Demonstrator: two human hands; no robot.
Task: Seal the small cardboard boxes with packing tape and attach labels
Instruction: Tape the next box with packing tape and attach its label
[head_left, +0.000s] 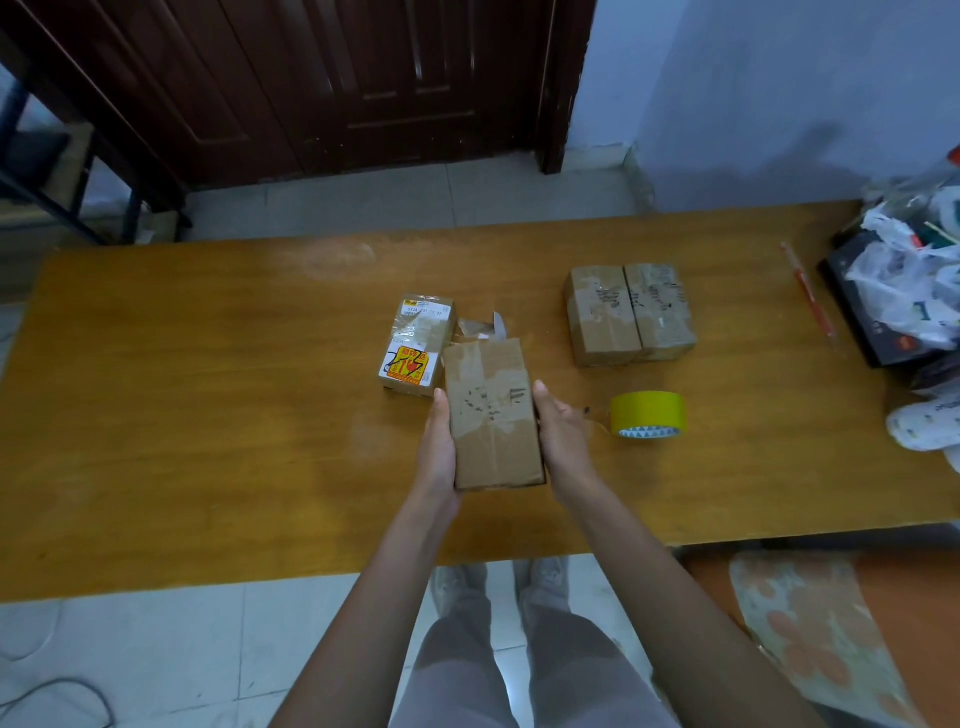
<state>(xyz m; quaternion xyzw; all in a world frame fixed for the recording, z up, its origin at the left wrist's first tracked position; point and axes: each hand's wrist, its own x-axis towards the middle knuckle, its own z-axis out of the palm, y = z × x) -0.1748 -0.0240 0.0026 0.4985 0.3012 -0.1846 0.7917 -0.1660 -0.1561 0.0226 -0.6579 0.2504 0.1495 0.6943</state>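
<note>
Both hands clamp one small box (493, 415) from its long sides: left hand (439, 447) flat along the left edge, right hand (563, 441) flat along the right edge, fingers straight and pressed against the cardboard, nothing pinched or curled round it that I can see

Head view, the only one: box sits at table centre, near end roughly at 6 o'clock toward the person, far end at 12. Whether it rests on the table (208, 415) or is lifted just off it, can't tell. Labelled box (413, 345) lies touching or just beside its far-left corner, at 11 o'clock. Two more boxes (628, 314) side by side at 2 o'clock, well apart. Tape roll (647, 415) at 3 o'clock, near the right hand, loose end trailing toward it

Doing it well, imo: keep palms square so the box doesn't twist, set it flat w/ seam up, then free the right hand for the tape, which is close

Materials: brown corrugated card, scuffed, old clear tape over the top, glossy in patches, faded black marks mid-face; rectangular, longer than wide. Roll is yellow-green, smooth, round, patterned core. Table is orange-brown wood grain, worn pale in spots
</note>
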